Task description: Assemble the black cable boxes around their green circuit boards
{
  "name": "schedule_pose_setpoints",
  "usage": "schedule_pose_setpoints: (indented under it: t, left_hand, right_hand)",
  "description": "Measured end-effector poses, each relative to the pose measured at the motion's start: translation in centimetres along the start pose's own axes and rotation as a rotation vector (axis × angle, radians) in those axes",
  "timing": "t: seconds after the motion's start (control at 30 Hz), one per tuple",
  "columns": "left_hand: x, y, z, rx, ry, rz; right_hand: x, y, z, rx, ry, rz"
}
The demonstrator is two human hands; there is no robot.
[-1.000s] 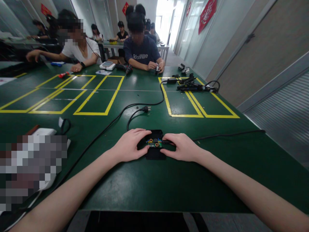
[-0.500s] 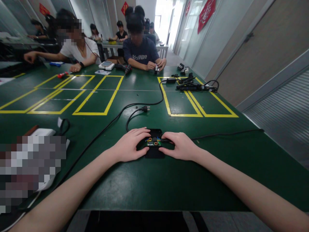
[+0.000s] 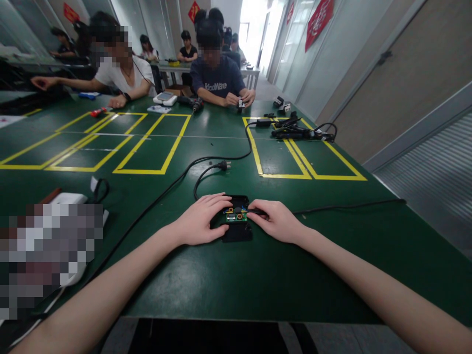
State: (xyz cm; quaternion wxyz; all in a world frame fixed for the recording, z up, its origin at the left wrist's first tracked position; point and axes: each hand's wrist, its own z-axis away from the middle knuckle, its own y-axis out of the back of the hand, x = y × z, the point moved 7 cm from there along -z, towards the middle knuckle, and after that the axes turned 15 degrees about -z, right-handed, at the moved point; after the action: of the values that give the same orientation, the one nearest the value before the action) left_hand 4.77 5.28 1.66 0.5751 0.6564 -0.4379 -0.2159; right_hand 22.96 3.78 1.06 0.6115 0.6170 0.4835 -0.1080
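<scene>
A small green circuit board (image 3: 236,217) with copper coils and coloured wires lies on an opened black plastic case (image 3: 236,234). My left hand (image 3: 199,220) grips the left side of the case, its fingers at the far edge and its thumb at the near one. At the board's right end, my right hand (image 3: 277,221) pinches a black cable (image 3: 346,206) between thumb and fingertips. That cable runs off to the right along the table. Behind the left hand, a short black lead ends in a plug (image 3: 222,166). The hand covers where the lead meets the case.
A long black cord (image 3: 173,186) crosses the green table to a black adapter (image 3: 263,123) beside bundled cables (image 3: 295,132). White equipment (image 3: 70,198), partly blurred, stands at the left. Across the table are two people, a power drill (image 3: 197,104) and a white device (image 3: 165,98).
My right thumb has moved up from the near part of the case and closed with the fingers on the cable. My left hand keeps its hold. The view has shifted slightly.
</scene>
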Motion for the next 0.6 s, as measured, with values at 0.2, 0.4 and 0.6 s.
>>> schedule_pose_setpoints:
  t: [0.2, 0.4, 0.6]
  left_hand:
    - [-0.7, -0.5, 0.1, -0.002, -0.003, 0.019]
    - [-0.8, -0.6, 0.0, 0.023, -0.019, 0.024]
    - [-1.0, 0.8, 0.1, 0.103, 0.047, -0.004]
  right_hand:
    - [0.6, -0.1, -0.1, -0.001, -0.012, 0.006]
    - [0.7, -0.1, -0.1, 0.007, -0.009, 0.005]
    - [0.7, 0.0, -0.1, 0.013, 0.003, -0.006]
